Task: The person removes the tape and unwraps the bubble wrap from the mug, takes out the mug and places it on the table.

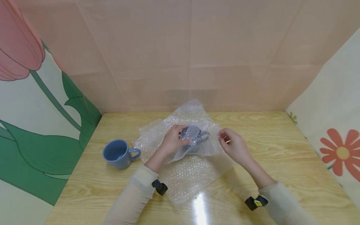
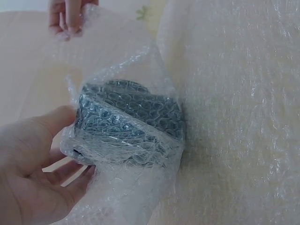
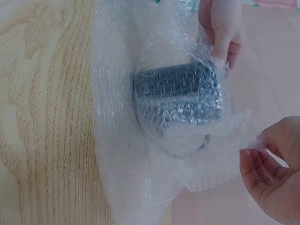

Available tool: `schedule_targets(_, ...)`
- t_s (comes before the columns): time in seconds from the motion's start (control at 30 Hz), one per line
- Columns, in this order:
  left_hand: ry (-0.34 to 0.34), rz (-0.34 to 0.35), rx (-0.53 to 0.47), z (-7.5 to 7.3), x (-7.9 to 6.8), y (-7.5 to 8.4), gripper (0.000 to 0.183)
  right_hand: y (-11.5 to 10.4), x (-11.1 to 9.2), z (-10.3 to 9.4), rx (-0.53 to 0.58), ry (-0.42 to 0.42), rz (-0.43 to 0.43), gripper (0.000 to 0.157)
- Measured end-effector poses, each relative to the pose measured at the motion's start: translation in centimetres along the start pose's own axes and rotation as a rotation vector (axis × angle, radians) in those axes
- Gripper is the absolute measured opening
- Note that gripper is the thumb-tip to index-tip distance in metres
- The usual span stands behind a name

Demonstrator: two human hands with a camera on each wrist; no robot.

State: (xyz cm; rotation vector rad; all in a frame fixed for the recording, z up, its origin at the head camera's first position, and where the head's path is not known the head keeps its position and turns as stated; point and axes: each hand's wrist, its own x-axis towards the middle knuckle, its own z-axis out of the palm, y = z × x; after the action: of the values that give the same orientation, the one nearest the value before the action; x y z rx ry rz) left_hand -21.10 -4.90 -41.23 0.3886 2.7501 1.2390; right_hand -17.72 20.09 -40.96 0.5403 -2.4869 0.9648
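Note:
A dark blue mug (image 1: 192, 134) stands at mid-table with bubble wrap (image 1: 184, 179) folded over its top and side; its handle points right under the plastic. My left hand (image 1: 172, 140) grips the covered mug from the left, thumb on the near side and fingers round the far side. To the right, my right hand (image 1: 235, 146) pinches an edge of the bubble wrap between thumb and fingertips. The right wrist view shows that pinched corner (image 3: 255, 140) drawn out from the mug. More of the sheet spreads flat under and behind the mug.
A second blue mug (image 1: 119, 156), unwrapped, stands upright at the left with its handle toward the sheet. The wooden table (image 1: 281, 156) meets a pink backdrop (image 1: 239, 90) behind. Flower-patterned panels (image 1: 306, 115) border both sides.

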Motion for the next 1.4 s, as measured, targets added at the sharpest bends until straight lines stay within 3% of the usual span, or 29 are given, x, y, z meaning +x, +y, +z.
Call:
schedule_targets(0.47,0.005,0.001,-0.011,0.0,-0.2,0.0,0.063,2.4,-0.9,-1.7,-0.026,0.026,0.087,0.013)
schedule_targets(0.83,0.007,0.002,-0.005,0.1,0.0,0.0,0.063,3.8,-1.5,-2.2,0.035,0.013,0.229,0.01)
schedule_targets(1.13,0.012,-0.007,-0.018,0.3,0.1,0.0,0.062,4.3,-2.0,-2.9,0.004,-0.021,0.398,0.011)
schedule_targets(1.4,0.008,-0.007,-0.014,0.4,0.2,0.3,0.062,5.1,-2.7,-3.4,-0.019,-0.034,0.458,0.014)
